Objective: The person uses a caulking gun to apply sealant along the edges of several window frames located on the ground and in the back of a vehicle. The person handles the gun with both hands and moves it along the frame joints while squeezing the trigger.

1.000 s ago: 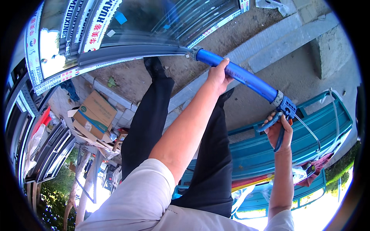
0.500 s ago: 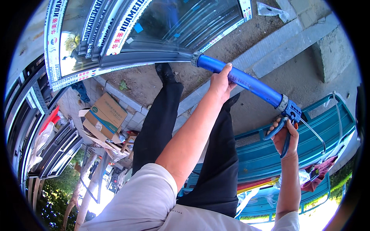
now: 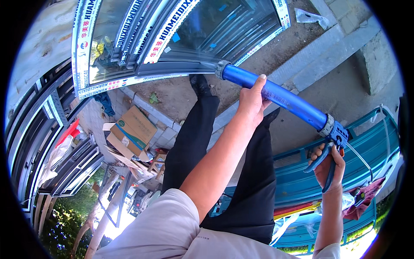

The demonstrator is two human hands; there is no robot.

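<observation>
My left hand [image 3: 254,102] is wrapped under the blue barrel of a caulking gun [image 3: 276,95], thumb resting along the top. At its rear, my right hand [image 3: 328,166] closes round the handle and trigger. The gun slants from upper middle down to the right, with a bent metal rod behind the handle. Its front end is at the lower edge of a glazed window frame [image 3: 177,68] with dark profiles and printed protective film. The nozzle tip is hard to make out against the dark frame.
A cardboard box [image 3: 136,125] sits among scraps at left, near stacked dark frames [image 3: 32,134]. A teal metal cart [image 3: 302,172] stands at right, with a dark red cloth [image 3: 364,200] on it. Concrete kerbs [image 3: 319,56] edge the dirt strip; clear plastic [image 3: 311,18] lies there.
The view has shifted, so the window, box and cart appear farther right. Against the window frame, the caulking gun has moved slightly left. Both hands keep their hold.
</observation>
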